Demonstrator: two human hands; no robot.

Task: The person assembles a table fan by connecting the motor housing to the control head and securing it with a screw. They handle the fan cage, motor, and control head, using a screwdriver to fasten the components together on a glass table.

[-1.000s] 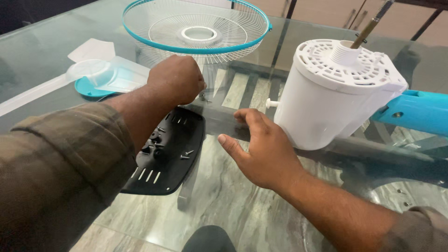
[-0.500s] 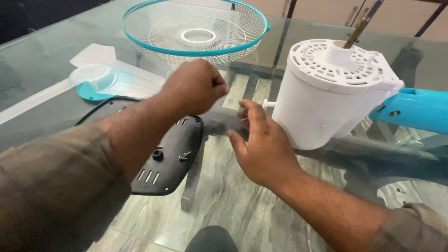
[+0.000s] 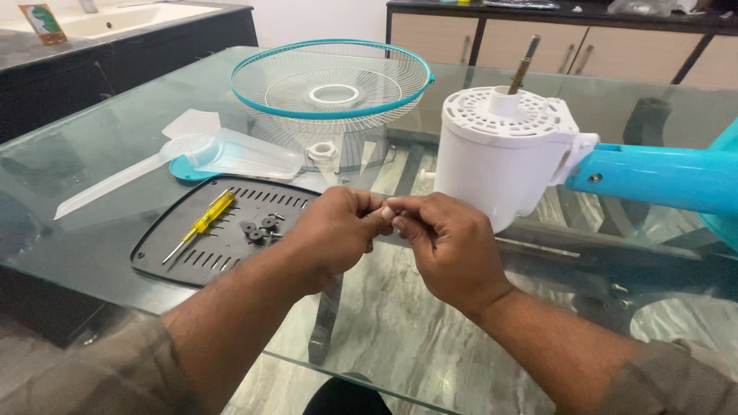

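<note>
Small part pinched between both sets of fingertips, too tiny and too hidden to identify, held above the glass surface [image 3: 100, 154] just in front of the white motor housing [image 3: 500, 165]. Left hand [image 3: 334, 234] curled, fingers [image 3: 369, 215] together on the part; right hand [image 3: 450, 250] likewise, fingers [image 3: 403, 211] closed against the left's. Metal shaft [image 3: 523, 65] standing tilted out of the housing top; blue arm [image 3: 661, 177] joined at its right. Left of the hands, black slotted plate [image 3: 184, 246] carrying a yellow screwdriver [image 3: 201, 224] and dark washers [image 3: 257, 228]. Farther back, blue-rimmed wire fan guard [image 3: 332, 81], clear fan blade [image 3: 231, 154] and white nut [image 3: 322, 151].
</note>
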